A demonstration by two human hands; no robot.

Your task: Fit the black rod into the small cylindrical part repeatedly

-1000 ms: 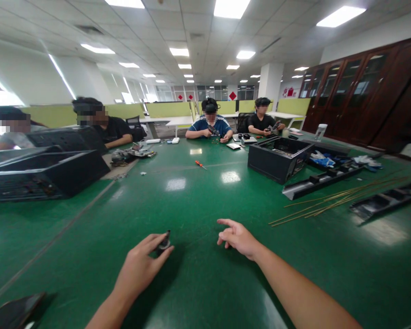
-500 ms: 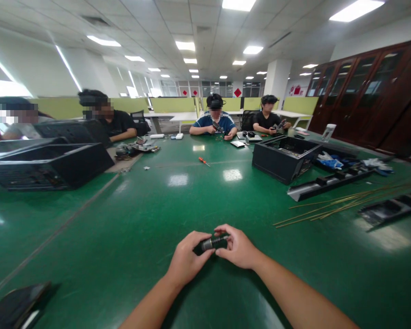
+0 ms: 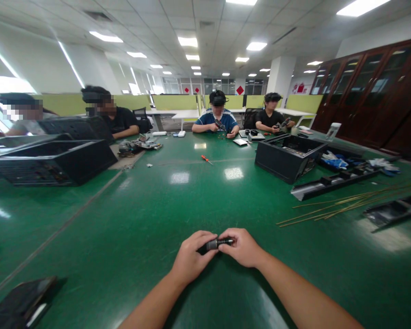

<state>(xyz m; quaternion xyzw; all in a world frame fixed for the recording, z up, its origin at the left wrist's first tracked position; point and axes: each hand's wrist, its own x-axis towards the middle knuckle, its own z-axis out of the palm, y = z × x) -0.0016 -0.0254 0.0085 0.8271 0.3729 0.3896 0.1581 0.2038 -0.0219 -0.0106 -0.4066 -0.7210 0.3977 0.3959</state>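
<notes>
Just above the green table (image 3: 150,219), a short black cylindrical tool with a grey metal band (image 3: 212,244) is held level between my two hands. My left hand (image 3: 193,256) wraps round its thicker left part, so most of that end is hidden. At the narrower right end, the fingers and thumb of my right hand (image 3: 241,249) are closed on the tool. A pale metal tip shows by the right fingers. What kind of tool it is, I cannot make out.
A red screwdriver (image 3: 206,159) lies mid-table. Black computer cases stand left (image 3: 55,164) and right (image 3: 287,160). Thin brass-coloured rods (image 3: 329,209) and black metal rails (image 3: 332,183) lie at right; a dark flat object (image 3: 20,301) is near left. Several people sit across the table.
My right hand's fingers, spread around the tool's right end before, have closed on it. My left hand keeps its hold. The whole view has shifted slightly.
</notes>
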